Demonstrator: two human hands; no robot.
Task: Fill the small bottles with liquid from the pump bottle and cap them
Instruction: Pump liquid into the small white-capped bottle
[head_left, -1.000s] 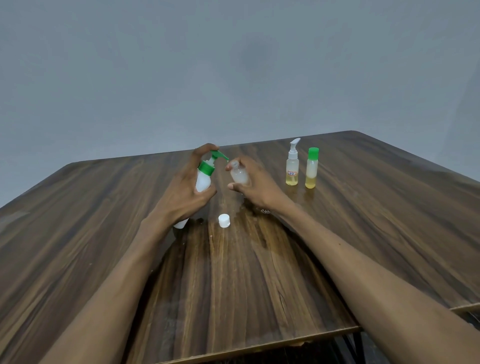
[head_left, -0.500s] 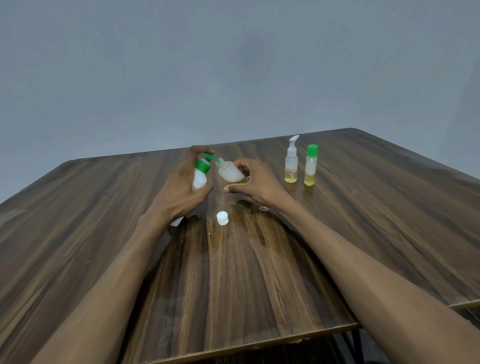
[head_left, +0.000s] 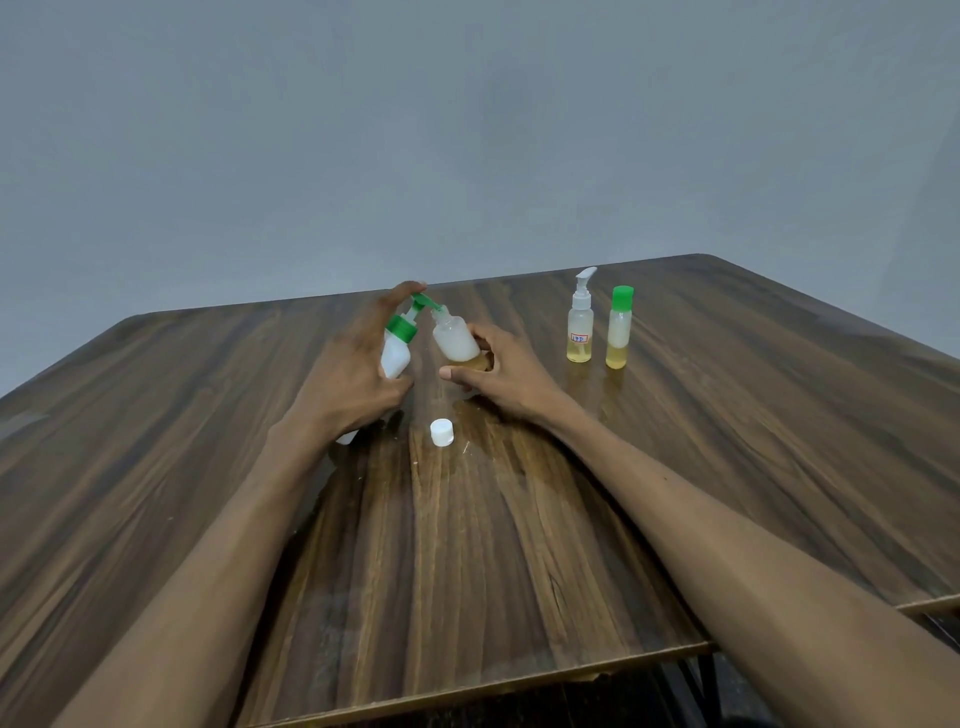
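Mid-table, left hand (head_left: 348, 379) grips pump bottle (head_left: 396, 353), edges well apart.

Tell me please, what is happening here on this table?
A person is filling a small bottle from a white pump bottle with a green pump. The left hand grips the pump bottle, one finger on the pump head, whose nozzle meets the small bottle's mouth. The right hand holds the small bottle tilted; some yellowish liquid sits in its bottom. Its white cap lies on the wooden table. Two more small bottles stand further right, closed, partly filled.
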